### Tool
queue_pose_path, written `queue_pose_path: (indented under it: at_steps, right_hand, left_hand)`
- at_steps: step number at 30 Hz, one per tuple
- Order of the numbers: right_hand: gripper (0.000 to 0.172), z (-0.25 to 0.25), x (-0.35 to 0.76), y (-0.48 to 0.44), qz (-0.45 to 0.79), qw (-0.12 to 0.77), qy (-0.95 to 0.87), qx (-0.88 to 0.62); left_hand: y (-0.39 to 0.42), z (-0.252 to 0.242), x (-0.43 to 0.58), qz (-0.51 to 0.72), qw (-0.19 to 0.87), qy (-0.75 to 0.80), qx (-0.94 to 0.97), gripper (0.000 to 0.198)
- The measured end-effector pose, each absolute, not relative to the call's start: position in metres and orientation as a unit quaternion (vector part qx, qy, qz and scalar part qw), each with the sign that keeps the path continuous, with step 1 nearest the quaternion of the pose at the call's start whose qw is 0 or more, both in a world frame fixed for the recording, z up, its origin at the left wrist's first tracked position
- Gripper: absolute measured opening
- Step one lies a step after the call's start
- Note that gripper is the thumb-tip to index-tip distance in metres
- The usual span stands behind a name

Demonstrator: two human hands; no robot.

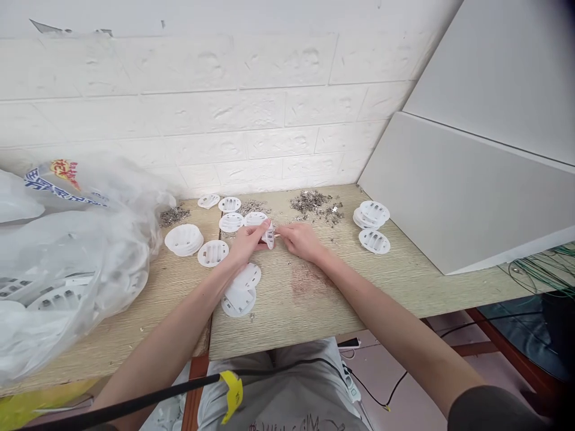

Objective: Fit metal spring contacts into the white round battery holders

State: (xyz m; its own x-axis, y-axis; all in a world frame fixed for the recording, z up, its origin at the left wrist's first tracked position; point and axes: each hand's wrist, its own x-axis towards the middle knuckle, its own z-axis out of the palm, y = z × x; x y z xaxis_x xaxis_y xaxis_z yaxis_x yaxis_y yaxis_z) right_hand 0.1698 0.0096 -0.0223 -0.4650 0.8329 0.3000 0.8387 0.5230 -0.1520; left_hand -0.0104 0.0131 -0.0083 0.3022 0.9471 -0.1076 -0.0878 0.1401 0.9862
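Left hand has a white disc pinched, tipped steeply over the bench. Right hand is just right of it, curled closed, can't tell around what.

A pale wood-grain bench stands against a white wall with a brick pattern, evenly lit, as a light grey panel slants at right above pinkish floor.
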Motion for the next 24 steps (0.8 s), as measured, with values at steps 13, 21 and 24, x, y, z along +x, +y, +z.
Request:
queue_pose_path:
  at_steps: [13, 21, 24]
  right_hand:
    - [0.022, -0.0186, 0.172, 0.0128, 0.09, 0.217, -0.833, -0.5]
    - [0.023, -0.0211, 0.173, 0.0129, 0.093, 0.231, -0.828, -0.502]
    - [0.023, -0.0214, 0.1728, 0.0126, 0.089, 0.235, -0.831, -0.496]
  left_hand:
    - [0.0156, 0.0012, -0.0108, 0.415, 0.66, 0.426, 0.459, 0.042]
    - [0.0158, -0.0001, -0.0108, 0.417, 0.668, 0.411, 0.46, 0.041]
    - [0.0162, -0.001, -0.0116, 0.413, 0.664, 0.411, 0.468, 0.043]
